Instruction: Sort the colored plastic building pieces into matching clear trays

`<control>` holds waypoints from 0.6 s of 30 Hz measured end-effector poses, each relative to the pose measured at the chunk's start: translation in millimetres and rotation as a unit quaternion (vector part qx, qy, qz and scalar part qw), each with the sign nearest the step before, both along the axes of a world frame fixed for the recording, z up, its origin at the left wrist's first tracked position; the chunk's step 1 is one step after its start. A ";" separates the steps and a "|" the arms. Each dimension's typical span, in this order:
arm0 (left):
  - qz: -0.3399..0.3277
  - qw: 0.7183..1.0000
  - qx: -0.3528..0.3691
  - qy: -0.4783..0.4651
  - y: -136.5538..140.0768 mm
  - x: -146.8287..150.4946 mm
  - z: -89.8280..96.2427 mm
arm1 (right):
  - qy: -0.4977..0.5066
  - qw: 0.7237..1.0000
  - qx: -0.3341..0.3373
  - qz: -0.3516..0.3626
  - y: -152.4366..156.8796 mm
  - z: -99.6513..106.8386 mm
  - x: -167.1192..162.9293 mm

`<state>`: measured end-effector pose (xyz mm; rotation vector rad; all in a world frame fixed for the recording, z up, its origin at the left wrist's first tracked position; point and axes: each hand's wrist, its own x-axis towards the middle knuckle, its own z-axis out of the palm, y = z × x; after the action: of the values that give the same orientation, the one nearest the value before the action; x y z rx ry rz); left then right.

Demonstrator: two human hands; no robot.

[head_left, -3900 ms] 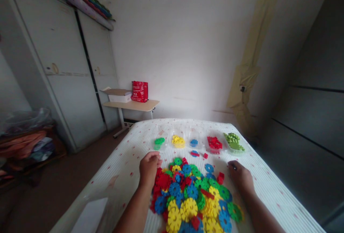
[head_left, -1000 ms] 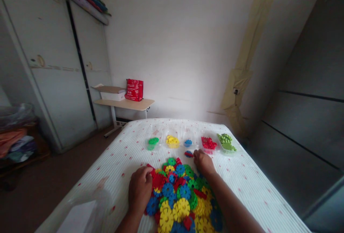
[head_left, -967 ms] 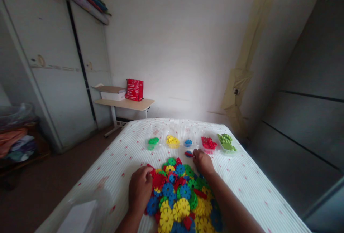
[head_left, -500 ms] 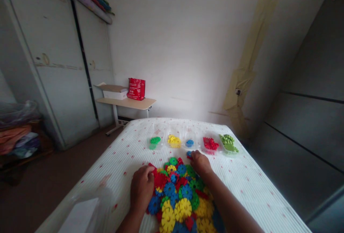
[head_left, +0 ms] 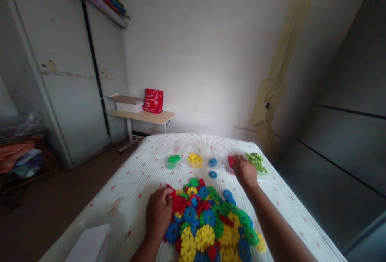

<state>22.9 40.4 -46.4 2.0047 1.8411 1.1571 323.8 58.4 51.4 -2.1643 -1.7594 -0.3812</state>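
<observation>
A heap of snowflake discs and other plastic building pieces (head_left: 208, 217) in red, blue, yellow and green lies before me. At its left edge my left hand (head_left: 158, 209) is closed, with a red plastic piece (head_left: 170, 189) at its fingertips. My right hand (head_left: 245, 169) reaches over the clear tub of red pieces (head_left: 230, 161), its fingers bent down and together. Whatever those fingers hold is hidden, as is most of that tub. A single blue snowflake disc (head_left: 212, 174) lies on the cloth in front of the tub of blue discs (head_left: 212, 161).
Clear tubs with green discs (head_left: 174, 159), yellow pieces (head_left: 195, 159) and light green pieces (head_left: 256, 162) share the far row. A clear container (head_left: 93, 238) with something white stands front left. Behind are a side table (head_left: 150, 116) and a red bag (head_left: 153, 101).
My right hand has moved right, from the blue disc to the red tub. The blue disc now lies alone on the cloth. My left hand has stayed at the heap.
</observation>
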 end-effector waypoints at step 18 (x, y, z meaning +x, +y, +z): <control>-0.003 1.000 -0.007 0.002 -0.6 0.9 1.4 | 0.221 0.965 -0.129 0.049 -35.8 -58.2 -8.4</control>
<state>23.9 39.8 -45.0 2.0047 1.8399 1.1350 315.4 22.5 -6.8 -2.1017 -1.7138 0.3532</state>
